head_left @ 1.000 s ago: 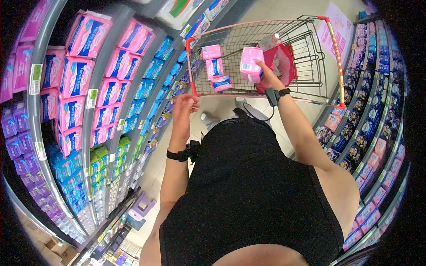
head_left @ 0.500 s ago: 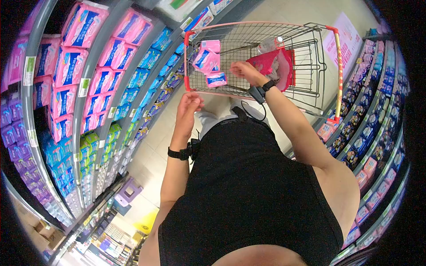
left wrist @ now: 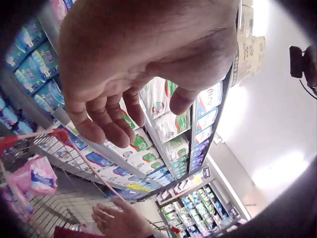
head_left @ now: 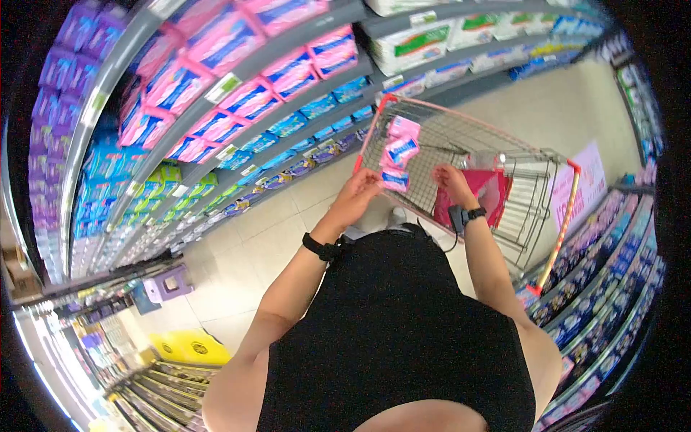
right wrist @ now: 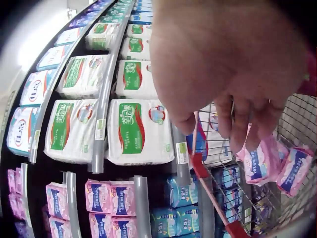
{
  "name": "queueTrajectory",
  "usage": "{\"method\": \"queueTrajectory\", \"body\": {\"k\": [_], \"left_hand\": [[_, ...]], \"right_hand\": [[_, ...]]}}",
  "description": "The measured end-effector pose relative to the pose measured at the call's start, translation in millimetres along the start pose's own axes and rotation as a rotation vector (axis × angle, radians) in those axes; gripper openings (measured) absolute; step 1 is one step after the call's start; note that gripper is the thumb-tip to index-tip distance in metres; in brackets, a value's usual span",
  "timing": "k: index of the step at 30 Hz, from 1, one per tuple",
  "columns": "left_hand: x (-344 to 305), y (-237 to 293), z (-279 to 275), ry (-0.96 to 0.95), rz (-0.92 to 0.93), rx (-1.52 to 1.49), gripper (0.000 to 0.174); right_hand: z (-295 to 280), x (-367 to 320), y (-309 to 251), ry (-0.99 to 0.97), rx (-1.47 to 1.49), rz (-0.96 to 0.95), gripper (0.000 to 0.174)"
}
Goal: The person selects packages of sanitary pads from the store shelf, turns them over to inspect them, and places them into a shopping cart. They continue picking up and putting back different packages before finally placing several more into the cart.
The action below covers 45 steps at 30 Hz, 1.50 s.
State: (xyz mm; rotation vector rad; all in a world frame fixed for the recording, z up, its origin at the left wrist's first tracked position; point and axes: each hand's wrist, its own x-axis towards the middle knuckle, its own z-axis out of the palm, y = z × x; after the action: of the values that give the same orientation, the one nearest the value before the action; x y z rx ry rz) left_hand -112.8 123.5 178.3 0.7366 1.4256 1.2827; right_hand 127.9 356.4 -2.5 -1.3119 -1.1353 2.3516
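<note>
My left hand (head_left: 360, 196) is held beside the near left corner of the shopping cart (head_left: 561, 227), its fingers loosely bent and nothing in them. Over the basket hovers my right hand (head_left: 452, 184), also with nothing in it, fingers relaxed. Several pink packs of sanitary pads (head_left: 402, 151) lie in the cart's left end; the right wrist view shows the pads (right wrist: 262, 162) just below and beyond the fingers. A red bag (head_left: 471, 189) and a clear plastic bottle (head_left: 484, 160) sit further right in the basket, the bag partly behind my right wrist.
Shelves of pink pad packs (head_left: 248, 99) and white tissue packs (head_left: 412, 47) curve along the left and far side. Another shelf of dark packs (head_left: 604, 270) runs on the right. A purple stool (head_left: 169, 284) stands on the tiled floor.
My right hand has let go of a pink pad pack, which now lies with the others in the cart. The head view has turned, so cart and left shelves appear rotated and shifted right.
</note>
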Motion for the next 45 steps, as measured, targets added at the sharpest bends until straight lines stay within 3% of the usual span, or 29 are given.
{"method": "queueTrajectory", "body": {"k": [4, 9, 12, 18, 20, 22, 23, 27, 28, 30, 32, 34, 39, 41, 43, 45], "left_hand": [[0.1, 16.0, -21.8, -0.001, 0.024, -0.064, 0.019], [0.0, 18.9, -63.8, 0.000, 0.099, -0.060, 0.019], [-6.4, 23.6, -93.0, 0.056, 0.134, 0.002, 0.019], [-19.2, 29.0, -153.8, 0.137, 0.190, -0.052, 0.017], [-29.7, 34.7, -170.3, 0.181, 0.183, -0.078, 0.017], [-36.0, 28.9, -189.3, 0.207, 0.204, -0.124, 0.017], [-39.7, 25.4, -199.3, 0.223, 0.194, -0.113, 0.017], [-63.5, 20.4, -234.4, 0.313, 0.249, -0.210, 0.015], [-71.8, 21.0, -242.3, 0.347, 0.255, -0.236, 0.015], [-85.2, 15.5, -263.2, 0.409, 0.276, -0.275, 0.014], [-97.2, 5.7, -285.5, 0.463, 0.295, -0.295, 0.012], [-114.0, 5.2, -299.9, 0.539, 0.303, -0.341, 0.013], [-146.1, -11.0, -333.1, 0.608, 0.217, -0.367, 0.016], [-153.4, -17.4, -342.5, 0.618, 0.206, -0.359, 0.016], [-157.6, -21.1, -350.1, 0.618, 0.206, -0.355, 0.016], [-161.5, -23.5, -356.1, 0.609, 0.218, -0.354, 0.016]], "right_hand": [[30.0, 4.3, -30.4, 0.004, -0.054, -0.030, 0.029], [119.7, -7.4, -119.2, -0.178, -0.067, -0.280, 0.036], [165.8, 6.4, -186.9, -0.244, -0.268, -0.429, 0.037], [313.4, -37.6, -320.1, -0.452, -0.688, -0.862, 0.033], [353.2, -33.2, -344.5, -0.394, -0.887, -1.063, 0.043], [390.3, -25.0, -367.2, -0.206, -1.162, -1.348, 0.056], [408.9, -25.3, -375.0, -0.140, -1.165, -1.408, 0.065], [461.5, 15.0, -414.6, -0.232, -1.169, -1.444, 0.067], [473.5, 13.3, -418.3, -0.207, -1.248, -1.447, 0.059], [489.5, 22.5, -432.0, -0.507, -1.053, -1.025, 0.054], [477.8, 73.2, -448.8, -0.533, -0.937, -0.979, 0.047], [440.4, 158.8, -490.2, 0.093, -1.636, -1.990, 0.041], [460.1, 156.1, -493.1, -0.402, -1.101, -1.271, 0.043], [461.8, 154.4, -487.8, -0.276, -1.296, -1.311, 0.043], [488.9, 98.5, -459.7, 0.260, -2.017, -1.613, 0.035], [481.4, 123.1, -466.8, -0.125, -1.642, -1.448, 0.034]]}}
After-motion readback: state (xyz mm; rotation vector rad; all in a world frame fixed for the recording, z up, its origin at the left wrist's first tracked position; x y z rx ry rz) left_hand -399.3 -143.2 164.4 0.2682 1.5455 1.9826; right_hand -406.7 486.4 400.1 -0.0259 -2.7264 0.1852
